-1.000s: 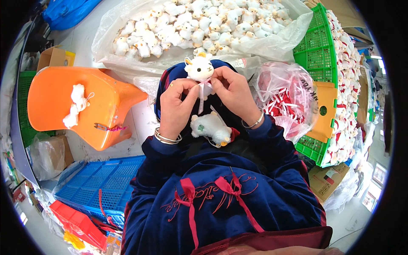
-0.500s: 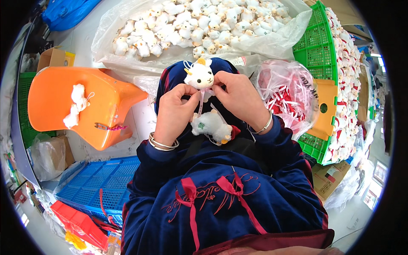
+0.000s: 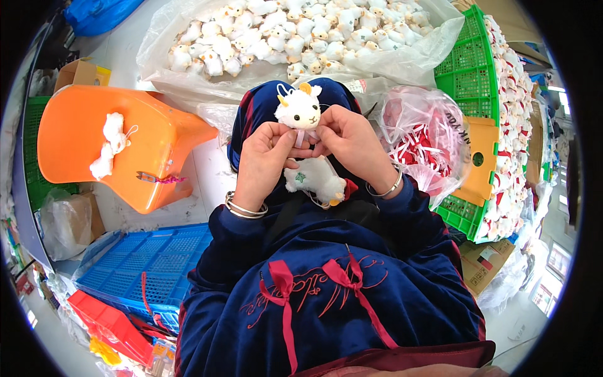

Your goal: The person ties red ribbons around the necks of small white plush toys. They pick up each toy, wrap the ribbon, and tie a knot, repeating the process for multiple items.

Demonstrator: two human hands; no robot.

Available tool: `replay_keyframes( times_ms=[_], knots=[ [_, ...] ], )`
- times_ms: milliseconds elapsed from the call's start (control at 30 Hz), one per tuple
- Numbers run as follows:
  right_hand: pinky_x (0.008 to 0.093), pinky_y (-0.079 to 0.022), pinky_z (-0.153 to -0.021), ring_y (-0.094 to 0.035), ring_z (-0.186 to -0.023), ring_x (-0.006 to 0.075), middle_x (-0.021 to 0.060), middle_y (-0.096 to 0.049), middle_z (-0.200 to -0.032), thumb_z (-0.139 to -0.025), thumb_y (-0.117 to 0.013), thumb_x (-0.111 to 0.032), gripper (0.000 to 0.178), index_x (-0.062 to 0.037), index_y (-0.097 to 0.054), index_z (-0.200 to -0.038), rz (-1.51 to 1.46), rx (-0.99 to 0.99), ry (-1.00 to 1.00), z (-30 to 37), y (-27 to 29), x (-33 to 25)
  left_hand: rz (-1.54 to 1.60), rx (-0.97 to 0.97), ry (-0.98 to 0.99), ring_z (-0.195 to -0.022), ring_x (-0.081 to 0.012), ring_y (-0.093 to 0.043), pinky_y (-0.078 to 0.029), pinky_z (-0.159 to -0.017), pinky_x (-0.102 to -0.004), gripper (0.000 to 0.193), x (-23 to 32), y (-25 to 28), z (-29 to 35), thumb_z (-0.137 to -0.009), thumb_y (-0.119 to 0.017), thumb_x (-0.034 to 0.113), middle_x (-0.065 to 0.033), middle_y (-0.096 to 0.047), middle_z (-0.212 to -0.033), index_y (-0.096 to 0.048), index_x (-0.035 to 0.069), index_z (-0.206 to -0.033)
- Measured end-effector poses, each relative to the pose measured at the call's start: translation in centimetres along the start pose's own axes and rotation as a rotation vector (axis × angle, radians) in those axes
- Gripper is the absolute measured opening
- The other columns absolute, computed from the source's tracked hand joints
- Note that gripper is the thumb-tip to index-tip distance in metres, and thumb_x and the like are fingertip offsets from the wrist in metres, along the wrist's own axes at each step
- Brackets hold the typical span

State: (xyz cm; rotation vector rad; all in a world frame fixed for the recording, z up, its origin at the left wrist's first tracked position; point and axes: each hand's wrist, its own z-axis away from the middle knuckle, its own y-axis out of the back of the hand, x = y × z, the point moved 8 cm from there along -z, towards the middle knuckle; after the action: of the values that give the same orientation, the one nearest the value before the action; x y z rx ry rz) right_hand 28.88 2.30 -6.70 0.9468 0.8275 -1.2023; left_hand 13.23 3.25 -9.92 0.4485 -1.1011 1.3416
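- white plush toy [image 3: 299, 108] with a yellow horn, upright, face toward the camera, raised above the lap between both hands.
- left hand [image 3: 262, 164] at the toy's lower left, grip narrow, thumb and fingertips pinched on the pale pink ribbon [image 3: 301, 136] under the toy's chin.
- right hand [image 3: 352, 146] at the toy's lower right, grip likewise narrow, pinched on the same ribbon, fingertips of both hands nearly touching.
- silver bangles [image 3: 244, 206] on the left wrist, one bangle on the right wrist.
- second plush toy [image 3: 314, 181], white with a green star mark, lying on its side on the lap just below the hands.
- clear bag of white plush toys [image 3: 295, 34] on the floor beyond the knees.
- orange plastic stool [image 3: 157, 147] tipped over at the left, two small white plush toys [image 3: 108, 146] lying on it.
- blue crate [image 3: 154, 264] at lower left, beside the left arm.
- bag of red and white ribbons [image 3: 424, 141] just right of the right hand.
- green crate [image 3: 470, 75] at the right, heaped with more plush toys.
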Motion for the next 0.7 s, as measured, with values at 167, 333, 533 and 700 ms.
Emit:
replay_keyframes(
  times_ms=[167,333,533,700],
  knots=[
    [0.0242,-0.055,-0.066,-0.069,-0.075,0.0097,0.0064,-0.071,-0.088,-0.1,-0.062,-0.009,0.013,0.0041,-0.064,-0.102,-0.026,-0.018,-0.005,-0.2,-0.5,0.2,0.012,0.009,-0.02,-0.081,-0.0172,-0.077,-0.056,-0.061,-0.0219,0.023,-0.6,0.4,-0.3,-0.108,-0.053,0.021,-0.012,-0.075,-0.097,-0.056,-0.001,-0.113],
    [0.0252,-0.053,-0.063,-0.064,-0.071,0.0084,0.005,-0.07,-0.082,-0.099,-0.065,-0.011,0.016,0.0051,-0.065,-0.099,0.004,0.006,0.096,-0.5,-0.7,-0.1,0.001,0.035,-0.065,-0.078,-0.0156,-0.076,-0.057,-0.061,-0.0223,0.024,-0.7,0.5,-0.5,-0.109,-0.053,0.022,-0.0111,-0.075,-0.095,-0.056,-0.001,-0.114],
    [0.0261,-0.052,-0.061,-0.063,-0.069,0.0079,0.0061,-0.069,-0.078,-0.1,-0.065,-0.008,0.01,0.002,-0.064,-0.101,0.024,0.098,0.269,-0.7,-0.8,-0.8,-0.033,0.018,-0.104,-0.077,-0.0142,-0.075,-0.056,-0.062,-0.022,0.018,0.2,0.6,-0.9,-0.107,-0.057,0.018,-0.0094,-0.075,-0.091,-0.057,0.0,-0.11],
    [0.0262,-0.05,-0.059,-0.063,-0.066,0.0087,0.0067,-0.067,-0.076,-0.102,-0.061,-0.008,0.009,0.001,-0.062,-0.104,0.124,0.174,0.387,-0.9,-0.9,-1.5,-0.052,0.027,-0.228,-0.072,-0.0136,-0.074,-0.056,-0.06,-0.0222,0.015,1.3,0.4,-1.3,-0.106,-0.058,0.014,-0.0095,-0.075,-0.087,-0.057,0.0,-0.105]
  ],
)
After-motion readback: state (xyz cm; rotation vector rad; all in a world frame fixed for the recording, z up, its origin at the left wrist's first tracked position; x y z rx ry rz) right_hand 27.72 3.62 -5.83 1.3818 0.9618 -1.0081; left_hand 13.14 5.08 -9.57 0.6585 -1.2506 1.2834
